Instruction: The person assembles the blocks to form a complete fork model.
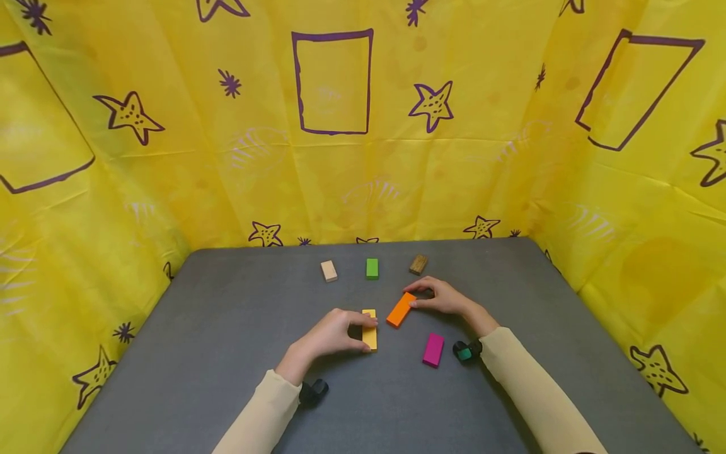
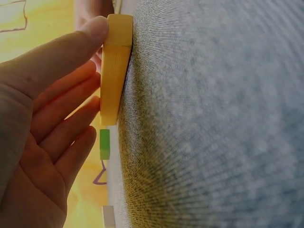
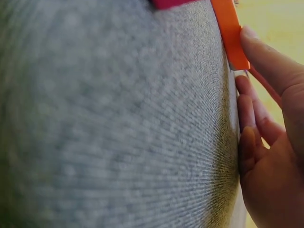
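Observation:
A yellow wooden block (image 1: 370,334) lies lengthwise on the grey table, and my left hand (image 1: 334,334) pinches it with the thumb near its closer end and a finger across its farther part. In the left wrist view the thumb touches the yellow block (image 2: 114,71) at its upper edge; the other fingers extend behind it. My right hand (image 1: 445,297) holds an orange block (image 1: 401,309) by its far end, thumb on the right side. That block sits slanted, just right of the yellow one. Whether it is raised off the table cannot be told. A magenta block (image 1: 433,350) lies nearer, below the right hand.
Behind the hands stand a pale wood block (image 1: 329,271), a green block (image 1: 372,268) and a brown block (image 1: 418,264) in a spaced row. Yellow patterned cloth (image 1: 340,189) surrounds the grey table (image 1: 227,315) at the back and sides.

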Demonstrator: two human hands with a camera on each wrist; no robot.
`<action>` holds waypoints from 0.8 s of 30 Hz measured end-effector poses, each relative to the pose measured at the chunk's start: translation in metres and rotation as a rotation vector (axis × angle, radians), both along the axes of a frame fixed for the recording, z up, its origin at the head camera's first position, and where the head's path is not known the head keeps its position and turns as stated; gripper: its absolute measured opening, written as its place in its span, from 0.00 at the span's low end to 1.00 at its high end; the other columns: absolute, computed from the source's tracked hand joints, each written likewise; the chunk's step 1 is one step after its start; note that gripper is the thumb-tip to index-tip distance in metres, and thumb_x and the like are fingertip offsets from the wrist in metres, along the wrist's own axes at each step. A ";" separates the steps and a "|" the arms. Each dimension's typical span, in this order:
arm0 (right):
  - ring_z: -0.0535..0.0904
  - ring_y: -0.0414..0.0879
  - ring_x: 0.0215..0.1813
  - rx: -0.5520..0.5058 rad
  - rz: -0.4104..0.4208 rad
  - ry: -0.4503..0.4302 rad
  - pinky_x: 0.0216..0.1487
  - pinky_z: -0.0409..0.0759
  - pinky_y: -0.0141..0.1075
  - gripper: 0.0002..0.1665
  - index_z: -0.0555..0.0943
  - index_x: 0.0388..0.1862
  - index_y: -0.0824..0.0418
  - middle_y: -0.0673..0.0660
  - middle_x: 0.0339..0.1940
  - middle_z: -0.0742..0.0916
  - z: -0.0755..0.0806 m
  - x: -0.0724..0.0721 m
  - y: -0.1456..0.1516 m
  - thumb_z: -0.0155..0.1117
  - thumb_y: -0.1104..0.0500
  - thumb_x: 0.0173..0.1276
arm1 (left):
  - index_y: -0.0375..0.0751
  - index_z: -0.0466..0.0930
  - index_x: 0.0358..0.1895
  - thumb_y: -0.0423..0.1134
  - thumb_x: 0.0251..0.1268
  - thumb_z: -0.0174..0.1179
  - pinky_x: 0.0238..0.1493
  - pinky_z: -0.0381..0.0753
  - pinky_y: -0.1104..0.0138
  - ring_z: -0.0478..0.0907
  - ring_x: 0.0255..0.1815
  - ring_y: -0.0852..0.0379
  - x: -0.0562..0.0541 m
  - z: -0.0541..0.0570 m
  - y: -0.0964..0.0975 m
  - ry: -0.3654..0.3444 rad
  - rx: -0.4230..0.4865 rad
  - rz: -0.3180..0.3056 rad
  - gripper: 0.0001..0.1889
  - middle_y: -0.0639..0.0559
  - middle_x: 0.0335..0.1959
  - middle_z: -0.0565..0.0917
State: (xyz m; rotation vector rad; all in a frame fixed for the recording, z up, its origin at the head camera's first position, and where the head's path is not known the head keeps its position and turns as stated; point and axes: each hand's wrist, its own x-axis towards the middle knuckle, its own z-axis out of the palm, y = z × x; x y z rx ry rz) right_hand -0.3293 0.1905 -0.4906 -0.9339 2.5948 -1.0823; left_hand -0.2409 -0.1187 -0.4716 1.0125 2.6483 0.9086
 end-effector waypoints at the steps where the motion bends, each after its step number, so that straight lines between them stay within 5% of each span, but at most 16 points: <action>1: 0.74 0.47 0.52 -0.004 0.002 -0.003 0.54 0.73 0.42 0.24 0.80 0.57 0.53 0.53 0.53 0.81 0.000 0.000 0.000 0.67 0.48 0.62 | 0.52 0.80 0.57 0.49 0.51 0.71 0.62 0.74 0.63 0.76 0.57 0.64 0.000 0.000 0.000 0.002 0.001 0.001 0.26 0.66 0.53 0.81; 24: 0.75 0.48 0.51 -0.022 0.008 -0.036 0.56 0.73 0.43 0.24 0.83 0.52 0.52 0.53 0.52 0.83 0.000 -0.008 0.001 0.73 0.52 0.55 | 0.52 0.80 0.57 0.50 0.50 0.71 0.62 0.74 0.62 0.76 0.57 0.64 0.001 0.001 0.000 -0.027 0.011 0.008 0.27 0.66 0.54 0.81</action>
